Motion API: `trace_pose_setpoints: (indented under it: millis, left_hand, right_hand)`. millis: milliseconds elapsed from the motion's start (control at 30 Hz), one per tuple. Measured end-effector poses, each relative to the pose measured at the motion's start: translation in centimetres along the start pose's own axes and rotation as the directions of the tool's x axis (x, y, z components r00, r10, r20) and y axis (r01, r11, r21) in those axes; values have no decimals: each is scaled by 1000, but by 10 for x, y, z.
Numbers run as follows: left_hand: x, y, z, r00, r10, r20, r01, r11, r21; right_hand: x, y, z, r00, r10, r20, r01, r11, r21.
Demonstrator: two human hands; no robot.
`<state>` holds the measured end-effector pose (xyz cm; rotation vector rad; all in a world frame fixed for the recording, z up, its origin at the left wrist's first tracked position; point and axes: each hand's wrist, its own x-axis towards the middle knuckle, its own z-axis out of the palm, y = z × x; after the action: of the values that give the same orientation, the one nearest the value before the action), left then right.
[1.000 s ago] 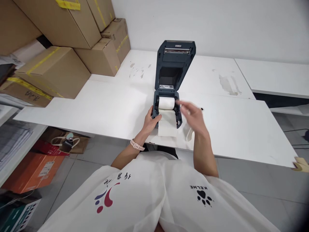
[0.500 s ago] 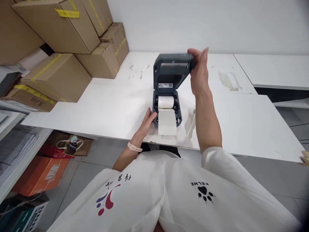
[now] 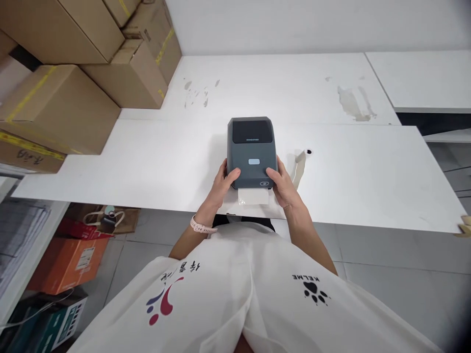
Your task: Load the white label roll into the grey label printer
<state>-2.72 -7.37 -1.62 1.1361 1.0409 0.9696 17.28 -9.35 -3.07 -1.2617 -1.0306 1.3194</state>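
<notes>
A dark grey label printer [image 3: 252,152] stands on the white table with its lid down. From its front edge sticks a short white strip of label paper [image 3: 253,197]. My left hand [image 3: 220,185] grips the printer's left side, its thumb lying on the lid's front corner. On the opposite side my right hand [image 3: 285,185] holds the printer the same way, thumb on top and fingers against the side wall. The label roll inside is hidden by the lid.
A small roll with a loose paper strip [image 3: 300,166] lies right of the printer. Cardboard boxes [image 3: 69,108] are stacked at the table's left end. The white table [image 3: 165,162] has a front edge close to my body. An orange box [image 3: 69,262] sits below on the left.
The printer's lid has swung down from raised to closed, covering the label roll. My right hand has come down from the lid's top edge to the printer's right side.
</notes>
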Motion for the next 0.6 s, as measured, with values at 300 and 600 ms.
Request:
trace_pose_setpoints:
  millis: [300,600]
  left_hand:
    - [10,-22,-2,987,114,-116,-104,991,84]
    - [-50,-18,-7,981,-125,-148,169,924,342]
  right_hand:
    - [-3,3,4,992,54,-117,-37,989,145]
    - [-4,7,5,997,-1,-74,6,998,69]
